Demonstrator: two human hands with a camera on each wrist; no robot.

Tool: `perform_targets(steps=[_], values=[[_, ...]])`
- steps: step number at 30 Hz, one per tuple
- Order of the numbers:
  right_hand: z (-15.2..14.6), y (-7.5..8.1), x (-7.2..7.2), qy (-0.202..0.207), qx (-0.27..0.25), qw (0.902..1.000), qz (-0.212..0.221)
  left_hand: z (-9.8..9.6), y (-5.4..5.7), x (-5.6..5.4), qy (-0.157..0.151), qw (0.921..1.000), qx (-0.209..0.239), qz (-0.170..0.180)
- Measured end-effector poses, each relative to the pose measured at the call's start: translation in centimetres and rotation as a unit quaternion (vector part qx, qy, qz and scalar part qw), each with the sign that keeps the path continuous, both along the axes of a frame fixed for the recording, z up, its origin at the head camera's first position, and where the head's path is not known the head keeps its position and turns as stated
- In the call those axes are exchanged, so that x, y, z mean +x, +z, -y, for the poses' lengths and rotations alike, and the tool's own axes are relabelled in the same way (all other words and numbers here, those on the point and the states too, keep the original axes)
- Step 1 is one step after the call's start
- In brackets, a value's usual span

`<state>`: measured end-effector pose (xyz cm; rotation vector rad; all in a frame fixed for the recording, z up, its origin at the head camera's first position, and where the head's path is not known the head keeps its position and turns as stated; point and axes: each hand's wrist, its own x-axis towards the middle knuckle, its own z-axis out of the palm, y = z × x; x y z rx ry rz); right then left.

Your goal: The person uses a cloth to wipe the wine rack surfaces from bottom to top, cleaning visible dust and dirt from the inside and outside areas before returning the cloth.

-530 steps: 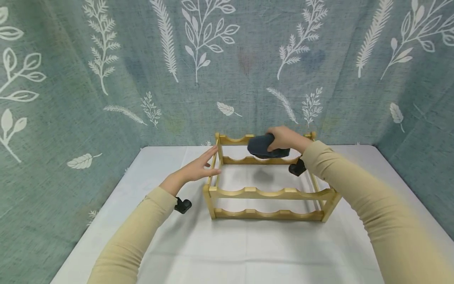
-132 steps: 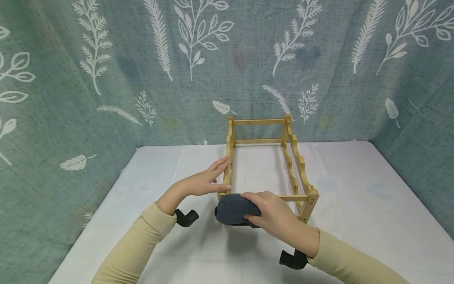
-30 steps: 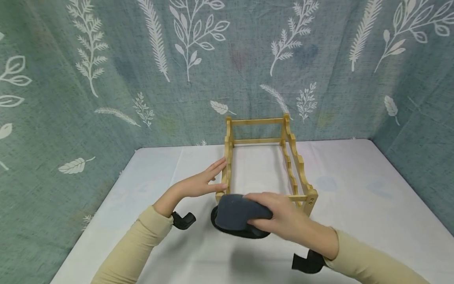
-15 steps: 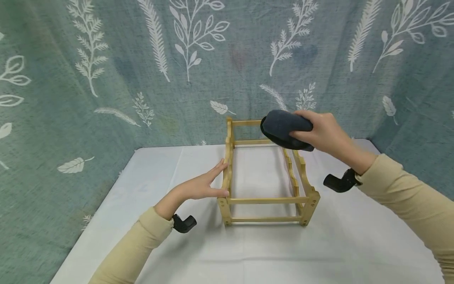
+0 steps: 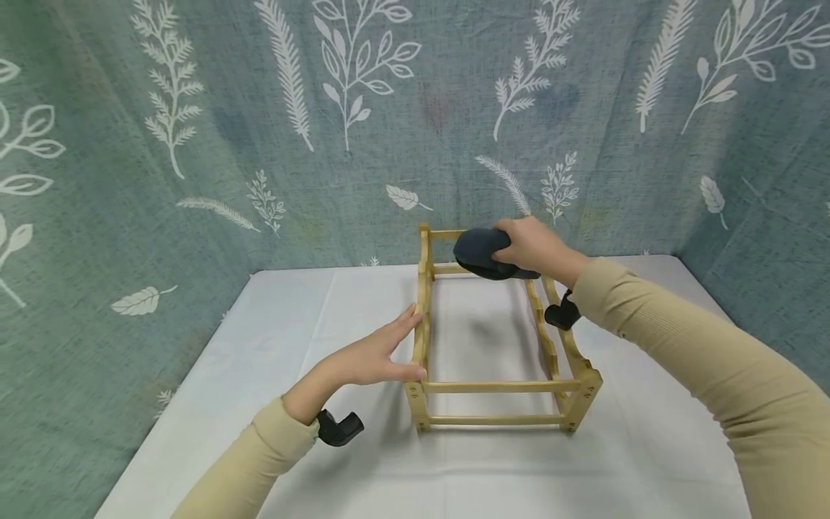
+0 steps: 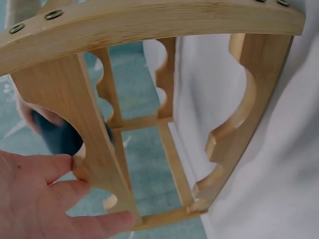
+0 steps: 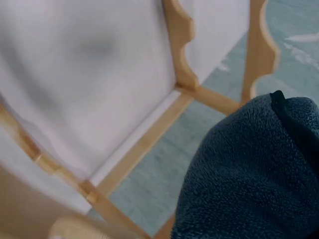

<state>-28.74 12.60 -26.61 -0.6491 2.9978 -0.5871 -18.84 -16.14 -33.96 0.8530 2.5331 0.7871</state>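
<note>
A wooden wine rack (image 5: 502,387) with scalloped side rails stands lengthwise, one end facing me. My left hand (image 5: 379,353) touches its left rail, fingers fairly straight and thumb spread; in the left wrist view those fingers (image 6: 75,189) lie against the scalloped wood. At the far end, my right hand (image 5: 534,249) grips a folded dark blue cloth (image 5: 483,249). In the right wrist view the cloth (image 7: 244,174) looks fuzzy, with a dark edging, and lies close to the far bars. Whether it touches the wood there I cannot tell.
The rack stands on a white-covered table (image 5: 292,317). Behind it hangs a green-blue curtain (image 5: 363,187) with white leaf patterns, which also runs along both sides. Black wrist cameras (image 5: 340,429) sit under both wrists.
Since the earliest frame the rack has been turned end-on. From the near end, my right hand has carried the cloth to the far end, then leftward and lower. The rack has shifted slightly nearer.
</note>
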Motion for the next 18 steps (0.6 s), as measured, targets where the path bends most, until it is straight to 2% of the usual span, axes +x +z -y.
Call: perform_targets(steps=[6,8,13,18], values=[[2.4,-2.3,-1.9,0.0,0.029,0.9989,0.037,-0.2,0.2,0.9,0.004,0.9998,-0.017,-0.004],[3.1,-3.2,-2.5,-0.007,0.033,0.9983,0.047,-0.2,0.5,0.9,0.005,0.9993,-0.034,-0.016],[4.8,-6.0,-4.5,-0.004,0.03,0.9982,0.052,-0.5,1.8,0.7,0.001,0.995,-0.09,-0.043],[5.9,-9.3,-5.8,-0.007,0.009,0.9987,0.049,-0.9,2.7,0.5,-0.009,0.9941,-0.104,-0.028]])
